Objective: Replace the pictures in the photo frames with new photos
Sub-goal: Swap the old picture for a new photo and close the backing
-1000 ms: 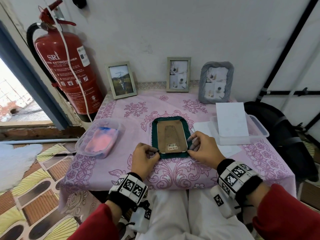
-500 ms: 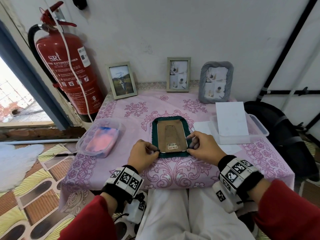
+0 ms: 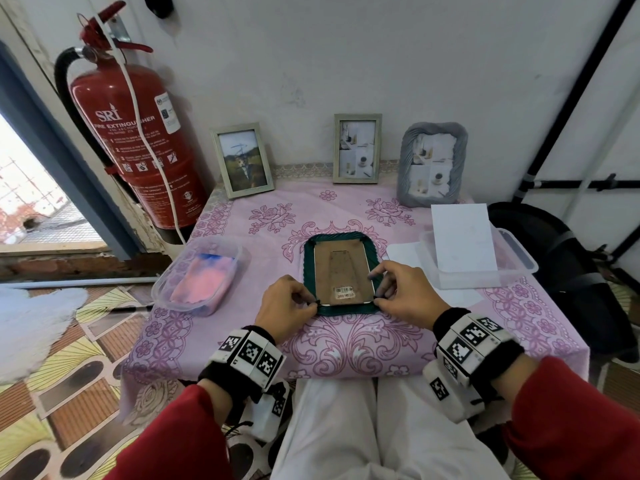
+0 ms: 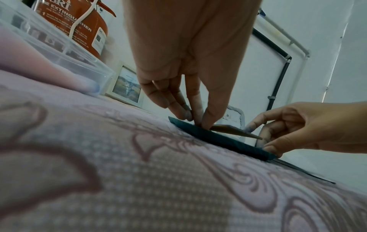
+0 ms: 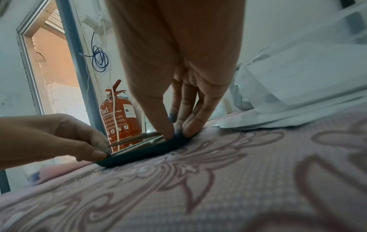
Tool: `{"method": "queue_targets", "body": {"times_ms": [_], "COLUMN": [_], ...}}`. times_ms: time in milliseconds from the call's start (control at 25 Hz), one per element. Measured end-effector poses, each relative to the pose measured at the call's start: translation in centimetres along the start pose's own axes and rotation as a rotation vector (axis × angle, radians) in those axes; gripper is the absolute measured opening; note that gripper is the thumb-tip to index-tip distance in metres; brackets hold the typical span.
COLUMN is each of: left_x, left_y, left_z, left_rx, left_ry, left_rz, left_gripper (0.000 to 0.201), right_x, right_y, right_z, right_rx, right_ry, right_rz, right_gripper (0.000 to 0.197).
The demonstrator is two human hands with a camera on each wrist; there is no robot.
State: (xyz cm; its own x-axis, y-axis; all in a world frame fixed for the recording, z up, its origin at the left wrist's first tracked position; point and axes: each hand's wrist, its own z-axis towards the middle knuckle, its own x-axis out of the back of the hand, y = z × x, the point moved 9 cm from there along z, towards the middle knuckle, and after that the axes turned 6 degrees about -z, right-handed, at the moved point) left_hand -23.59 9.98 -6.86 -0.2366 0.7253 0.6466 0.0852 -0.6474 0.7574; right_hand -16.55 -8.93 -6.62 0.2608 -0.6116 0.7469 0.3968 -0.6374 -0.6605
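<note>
Here, left hand and right hand pinch the face-down green frame's backing board between them; lifting it out likely follows

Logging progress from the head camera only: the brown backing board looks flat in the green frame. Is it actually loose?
Observer: Yes. The left wrist view shows the backing board tilted, with its near edge raised clear of the green frame.
Operator: What is holding it up on the left side?
Observer: In the right wrist view the left hand pinches the board's near corner, with its thumb low against the frame's rim.
</note>
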Motion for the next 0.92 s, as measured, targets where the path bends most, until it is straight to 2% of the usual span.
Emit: {"method": "queue_targets", "body": {"times_ms": [160,320,440,520,640,760,920], "left_x": [-0.3,0.3,-0.6,-1.0,-1.5,-1.4,-0.5], "left_y": [-0.7,-3.0,-3.3,-3.4,-3.4,-2.2,0.5], "left_z": [0.6,1.0,1.1,1.1,0.8,0.7,1.6], "left_rx": [0.010,0.176,0.209,0.243,0.321,0.290,0.150], "left_ry": [-0.093,0.017,-0.019,-0.041,-0.040,-0.027,-0.008], "left_rz": [0.041,-0.072,-0.124,-0.243,-0.595,-0.801,-0.856], "left_gripper": [0.012,0.028,0.036,0.039,0.035,0.034,0.038], "right_x": [-0.2,-0.4,-0.9,-1.2,-1.5,-0.8,1.7], "right_y": [0.4,0.3,-0.3,-0.4,-0.5,-1.4,-4.0], "right_z": [0.1,0.4,0.6,0.7,0.7,0.8,1.6], "right_rx": [-0.038,-0.062,-0.017,-0.006,-0.009,0.018,0.106], "right_ry": [-0.031,-0.027,-0.024,-0.026,-0.028,-0.039,0.048], "right_rz": [0.013,0.032,-0.046,-0.055,-0.092,-0.091,0.003], "right_gripper": [0.030,0.014,0.021,0.024,0.025,0.032,0.040]}}
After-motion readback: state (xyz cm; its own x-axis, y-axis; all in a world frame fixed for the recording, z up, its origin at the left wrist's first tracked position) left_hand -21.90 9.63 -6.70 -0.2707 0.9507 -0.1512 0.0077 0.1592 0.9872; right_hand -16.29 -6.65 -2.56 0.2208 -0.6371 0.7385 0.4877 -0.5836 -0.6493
